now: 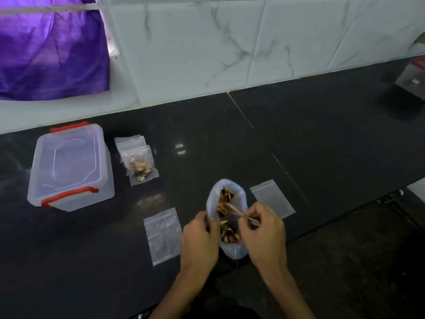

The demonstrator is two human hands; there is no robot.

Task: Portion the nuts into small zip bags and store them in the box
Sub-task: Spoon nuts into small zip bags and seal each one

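Black stone counter (299,134), big clear bag of mixed nuts (226,217) near front edge, mouth open. Left hand (200,240) grips the bag's left rim, fingers curled on the plastic. Right hand (264,231) pinches a thin tan rubber band (236,212) over the bag mouth. Empty zip bag (163,236) just left of the hands, another empty zip bag (272,199) just right. Filled zip bag (141,168) on a stack of spare bags (130,142) beside lidded clear box (70,166), red latches, far left.

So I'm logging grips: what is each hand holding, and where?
Left hand grips the left rim of the open nut bag. Right hand pinches a thin pale strip at the bag's right rim.
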